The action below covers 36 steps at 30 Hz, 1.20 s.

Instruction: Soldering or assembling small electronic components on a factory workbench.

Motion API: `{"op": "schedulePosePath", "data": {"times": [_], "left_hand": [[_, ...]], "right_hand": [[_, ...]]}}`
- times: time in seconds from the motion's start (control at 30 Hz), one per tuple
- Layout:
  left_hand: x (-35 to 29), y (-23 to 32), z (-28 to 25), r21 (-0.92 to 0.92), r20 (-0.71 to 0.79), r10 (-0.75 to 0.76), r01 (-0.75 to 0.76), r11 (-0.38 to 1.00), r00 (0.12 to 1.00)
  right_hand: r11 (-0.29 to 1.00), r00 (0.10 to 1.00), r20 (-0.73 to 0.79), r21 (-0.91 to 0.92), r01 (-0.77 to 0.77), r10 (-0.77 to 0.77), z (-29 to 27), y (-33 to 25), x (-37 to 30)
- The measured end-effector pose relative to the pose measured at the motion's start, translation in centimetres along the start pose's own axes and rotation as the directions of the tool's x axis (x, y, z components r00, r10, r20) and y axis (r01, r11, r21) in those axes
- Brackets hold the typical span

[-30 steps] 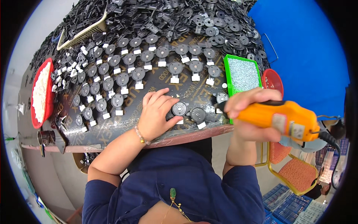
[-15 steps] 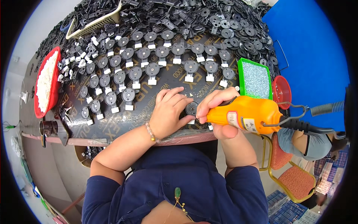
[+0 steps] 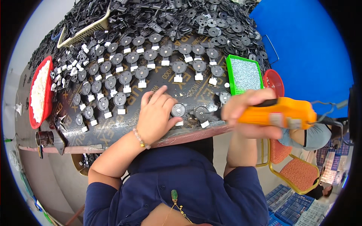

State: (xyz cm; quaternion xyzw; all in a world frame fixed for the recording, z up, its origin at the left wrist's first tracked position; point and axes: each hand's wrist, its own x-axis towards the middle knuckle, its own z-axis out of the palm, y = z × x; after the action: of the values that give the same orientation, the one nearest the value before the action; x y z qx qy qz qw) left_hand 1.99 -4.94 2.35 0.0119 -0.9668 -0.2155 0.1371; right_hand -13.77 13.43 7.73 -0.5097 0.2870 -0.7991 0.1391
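My right hand point(image 3: 249, 113) is wrapped around an orange electric screwdriver point(image 3: 288, 114) with a black cable. Its tip points left, just over a round black disc part point(image 3: 202, 112) with a white block, near the table's front edge. Motion smears this hand and the tool. Fingers stretched, my left hand point(image 3: 156, 113) lies on the table beside another disc part point(image 3: 178, 110), its thumb at that part's lower left edge. One more disc part point(image 3: 225, 98) sits beyond the screwdriver. Several rows of similar disc parts point(image 3: 141, 72) with white blocks spread across the table.
A green tray point(image 3: 230, 77) of small silvery pieces and a red bowl point(image 3: 279, 81) stand at right. At left is a red basin point(image 3: 48, 96) of white pieces. Loose black parts point(image 3: 158, 22) are heaped at the back, around a cream basket point(image 3: 85, 33).
My right hand has drawn the screwdriver away to the right from the disc part beside my left hand. That part and another now show fully. The whole view has shifted slightly.
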Motion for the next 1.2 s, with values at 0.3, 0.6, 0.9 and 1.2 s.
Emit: {"op": "schedulePosePath", "data": {"times": [0.3, 0.6, 0.9, 1.2], "left_hand": [[0.7, 4.4, 0.9, 0.076, 0.298, 0.337, -0.374, 0.924, 0.893], [3.7, 5.2, -3.8, 0.272, 0.273, 0.148, -0.224, 0.936, 0.951], [8.1, 7.4, 4.2, 0.111, 0.212, 0.411, -0.440, 0.891, 0.887], [5.0, 5.9, 0.7, 0.193, 0.346, 0.334, -0.415, 0.889, 0.877]], "right_hand": [[0.818, 0.899, -0.423, -0.552, -0.161, -0.109, -7.2, -6.0, -1.7], [0.874, 0.910, -0.413, -0.438, -0.210, 0.012, -8.7, -4.1, -3.0], [0.928, 0.902, -0.431, -0.330, -0.174, 0.016, -9.0, -2.0, -2.6], [0.901, 0.894, -0.447, -0.377, -0.214, 0.025, -9.2, -2.3, -2.7]]}}
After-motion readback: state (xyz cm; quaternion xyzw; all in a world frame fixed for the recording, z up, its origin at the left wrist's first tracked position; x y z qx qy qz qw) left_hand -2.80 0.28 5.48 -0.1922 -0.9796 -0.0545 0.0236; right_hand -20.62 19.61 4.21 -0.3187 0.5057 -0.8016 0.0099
